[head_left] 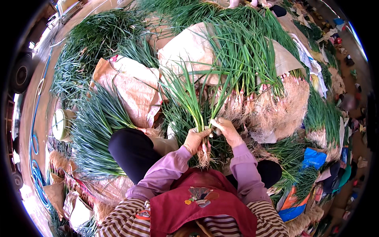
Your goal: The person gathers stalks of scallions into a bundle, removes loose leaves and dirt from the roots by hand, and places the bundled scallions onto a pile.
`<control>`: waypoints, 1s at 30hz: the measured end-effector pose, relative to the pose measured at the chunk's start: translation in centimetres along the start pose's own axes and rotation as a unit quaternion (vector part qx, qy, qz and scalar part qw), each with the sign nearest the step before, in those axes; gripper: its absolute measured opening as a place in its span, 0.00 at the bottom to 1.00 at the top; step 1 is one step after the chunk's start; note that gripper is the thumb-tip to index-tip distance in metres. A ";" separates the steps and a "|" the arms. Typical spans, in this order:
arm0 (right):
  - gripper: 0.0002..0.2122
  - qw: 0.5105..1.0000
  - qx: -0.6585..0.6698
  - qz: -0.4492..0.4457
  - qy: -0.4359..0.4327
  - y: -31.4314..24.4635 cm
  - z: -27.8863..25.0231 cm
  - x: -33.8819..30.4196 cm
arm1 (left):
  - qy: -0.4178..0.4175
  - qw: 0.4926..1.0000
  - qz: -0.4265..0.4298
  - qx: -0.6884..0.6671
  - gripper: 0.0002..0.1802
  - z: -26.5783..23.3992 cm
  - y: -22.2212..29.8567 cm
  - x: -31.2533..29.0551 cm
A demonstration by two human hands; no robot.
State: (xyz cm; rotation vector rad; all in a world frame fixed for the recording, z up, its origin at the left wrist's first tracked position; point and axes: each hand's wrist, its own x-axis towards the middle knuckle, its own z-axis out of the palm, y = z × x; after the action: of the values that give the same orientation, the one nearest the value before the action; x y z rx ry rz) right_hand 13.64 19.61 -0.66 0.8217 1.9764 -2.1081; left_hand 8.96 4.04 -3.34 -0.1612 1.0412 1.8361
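Observation:
My left hand (194, 140) is closed around the white stems of a small bunch of spring onions (190, 103). The bunch stands with its green leaves pointing away from me, and its stringy roots hang below the fist, near my red apron (197, 197). Close beside it, my right hand (226, 131) pinches a thinner spring onion (218, 103) near its pale lower end. The two hands almost touch. Just beyond them lies a big heap of spring onions (244, 55), roots facing me, partly covered by a pale sack (187, 49).
More spring onions (98, 126) are piled to my left, beside another beige sack (132, 89) and a pale lidded bucket (62, 125). A blue hose (34, 146) runs along the far left. Blue packaging (314, 158) lies at the right. At the top edge, another person's hand (233, 3) shows.

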 end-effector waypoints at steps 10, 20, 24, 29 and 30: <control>0.07 0.953 -0.291 0.011 0.084 8.2 -0.8 1.8 | 0.032 0.977 0.062 0.201 0.06 -0.2 -1.1 0.1; 0.12 0.683 -0.708 0.082 -0.160 10.2 -1.7 -2.4 | 0.110 0.967 0.221 0.068 0.03 1.2 3.7 -2.1; 0.15 0.833 -0.549 -0.044 0.051 1.6 -4.1 0.9 | 0.005 0.978 0.191 -0.080 0.08 -0.5 2.8 -0.4; 0.11 0.791 -0.528 -0.022 0.309 -6.6 -7.6 6.5 | -0.090 0.983 0.004 -0.159 0.09 -1.7 1.5 0.9; 0.11 0.765 -0.583 0.005 0.274 -6.8 -8.3 7.1 | -0.090 0.982 -0.006 -0.166 0.10 -1.5 1.5 1.0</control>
State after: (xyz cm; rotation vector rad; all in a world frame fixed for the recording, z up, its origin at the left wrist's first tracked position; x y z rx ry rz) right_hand 7.02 30.31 2.05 1.1183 2.8514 -0.2387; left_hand 6.76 3.48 -3.93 -0.1942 0.6038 1.9637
